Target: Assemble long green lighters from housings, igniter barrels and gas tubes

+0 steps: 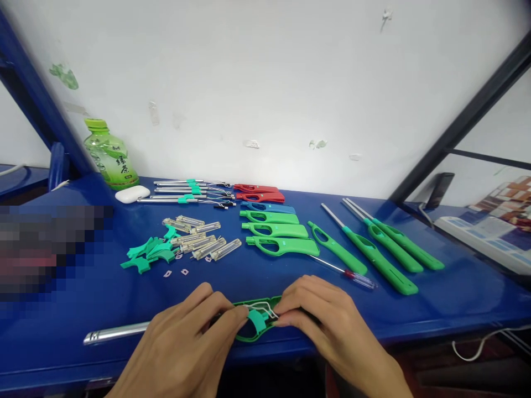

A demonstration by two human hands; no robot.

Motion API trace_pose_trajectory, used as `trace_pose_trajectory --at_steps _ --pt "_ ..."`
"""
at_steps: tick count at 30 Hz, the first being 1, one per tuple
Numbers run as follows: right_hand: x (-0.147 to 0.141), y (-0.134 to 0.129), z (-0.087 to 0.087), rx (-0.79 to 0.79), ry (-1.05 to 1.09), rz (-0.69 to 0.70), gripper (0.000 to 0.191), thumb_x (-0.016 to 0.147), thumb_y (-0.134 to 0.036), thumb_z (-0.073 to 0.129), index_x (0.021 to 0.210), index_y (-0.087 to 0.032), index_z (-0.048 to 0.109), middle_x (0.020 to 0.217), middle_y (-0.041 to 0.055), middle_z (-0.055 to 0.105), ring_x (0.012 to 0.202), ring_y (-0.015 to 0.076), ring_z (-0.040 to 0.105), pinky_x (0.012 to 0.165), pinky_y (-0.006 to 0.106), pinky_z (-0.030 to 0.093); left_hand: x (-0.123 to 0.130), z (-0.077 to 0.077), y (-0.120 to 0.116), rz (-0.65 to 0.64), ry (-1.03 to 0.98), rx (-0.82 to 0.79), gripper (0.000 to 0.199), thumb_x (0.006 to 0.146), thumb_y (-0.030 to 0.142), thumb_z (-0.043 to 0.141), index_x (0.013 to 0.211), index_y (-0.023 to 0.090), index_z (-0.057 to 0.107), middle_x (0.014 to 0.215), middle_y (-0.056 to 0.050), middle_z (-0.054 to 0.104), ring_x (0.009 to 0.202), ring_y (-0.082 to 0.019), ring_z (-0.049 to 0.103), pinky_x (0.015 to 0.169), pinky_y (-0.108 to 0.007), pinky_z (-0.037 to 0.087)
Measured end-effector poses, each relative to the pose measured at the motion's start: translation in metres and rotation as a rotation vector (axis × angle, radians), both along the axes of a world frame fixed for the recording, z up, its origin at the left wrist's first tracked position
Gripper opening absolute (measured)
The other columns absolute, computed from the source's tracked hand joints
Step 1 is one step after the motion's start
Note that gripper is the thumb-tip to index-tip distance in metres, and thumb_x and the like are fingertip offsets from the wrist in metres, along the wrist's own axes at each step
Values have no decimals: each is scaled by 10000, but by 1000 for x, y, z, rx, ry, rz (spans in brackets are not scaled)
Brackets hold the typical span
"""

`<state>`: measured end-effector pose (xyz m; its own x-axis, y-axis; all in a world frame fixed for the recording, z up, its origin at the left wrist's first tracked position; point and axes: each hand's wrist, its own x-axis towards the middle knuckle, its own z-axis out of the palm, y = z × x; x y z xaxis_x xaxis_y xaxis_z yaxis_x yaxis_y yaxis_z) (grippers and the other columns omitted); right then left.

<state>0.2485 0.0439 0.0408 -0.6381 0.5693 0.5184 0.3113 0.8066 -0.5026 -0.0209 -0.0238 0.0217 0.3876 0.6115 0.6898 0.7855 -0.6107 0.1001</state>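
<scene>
Low in the middle lies an opened green lighter shell (241, 337), near the table's front edge. A teal trigger (258, 319) sits inside it, with white wires (261, 304) looping above. My left hand (186, 331) is closed on the shell's left part, thumb and forefinger beside the trigger. Leftward from under that hand sticks out a silver metal tube (116, 333). My right hand (327, 318) pinches the shell's right end, where the wires run to its fingertips. Whether it also grips a small part there is hidden by the fingers.
Behind are loose teal triggers (153, 253), clear fuel tanks (203, 240), metal tubes with wires (178, 189), and green shells (286, 246) beside red and blue ones. Right of these lie a screwdriver (352, 276) and long-tubed lighters (381, 262). A green bottle (111, 157) stands back left.
</scene>
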Motion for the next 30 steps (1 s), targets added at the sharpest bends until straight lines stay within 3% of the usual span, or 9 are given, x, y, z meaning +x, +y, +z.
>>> trace_pose_trajectory --at_steps 6,14,19,22,30 --pt "-3 -2 2 -5 51 -5 237 1234 -360 634 1063 -244 749 949 -27 810 867 133 771 814 252 563 0 -4 0 3 -3 15 375 1077 -19 543 1256 259 720 966 18 783 820 -191 664 730 -334 548" --pt "-1 -2 0 -12 65 1 234 1215 -381 676 1047 -251 774 934 -29 824 852 134 771 804 251 558 3 2 4 -8 -38 41 392 1055 -47 529 1223 238 738 902 19 753 762 -180 600 654 -315 518" --pt "-1 -2 -1 21 36 1 164 1193 -336 718 1069 -250 783 972 -31 834 870 141 762 832 275 553 0 9 6 3 18 38 435 1051 -64 503 1216 243 763 982 15 805 785 -170 623 510 -289 406" --pt "-2 -3 1 41 40 4 182 1187 -364 731 1061 -247 791 979 -34 849 865 141 772 838 288 556 -1 12 6 0 19 47 428 1060 -52 505 1206 242 780 1011 11 819 805 -166 645 540 -275 450" --pt "3 3 12 -13 -33 -26 227 1243 -262 601 1272 -234 824 1155 30 849 999 171 827 912 277 628 -4 6 6 7 30 61 448 1049 -54 501 1199 244 800 1033 7 838 832 -174 663 586 -283 482"
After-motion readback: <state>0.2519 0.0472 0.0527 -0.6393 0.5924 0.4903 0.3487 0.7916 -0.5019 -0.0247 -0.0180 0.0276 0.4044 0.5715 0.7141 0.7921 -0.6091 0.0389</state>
